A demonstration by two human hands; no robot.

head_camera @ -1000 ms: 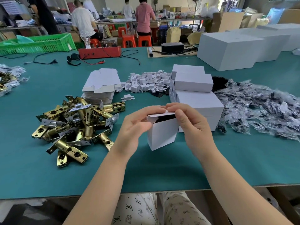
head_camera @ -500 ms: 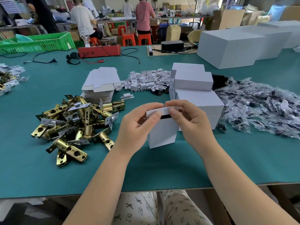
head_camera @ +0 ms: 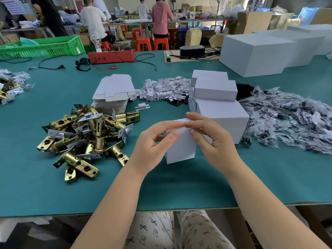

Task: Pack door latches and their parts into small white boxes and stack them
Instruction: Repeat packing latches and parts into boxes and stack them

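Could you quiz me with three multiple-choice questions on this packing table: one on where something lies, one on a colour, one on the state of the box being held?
1. The pile of brass door latches lies where from the small white cardboard box being held?
A. to its left
B. to its right
C. on top of it

2. What colour is the table mat?
A. red
B. teal green
C. yellow

3. What is the top flap of the held box?
A. torn off
B. standing wide open
C. folded down shut

Answers: 1 A, the latches lie beyond the left hand. 2 B, the mat is teal throughout. 3 C, the left hand and right hand press the flap flat.
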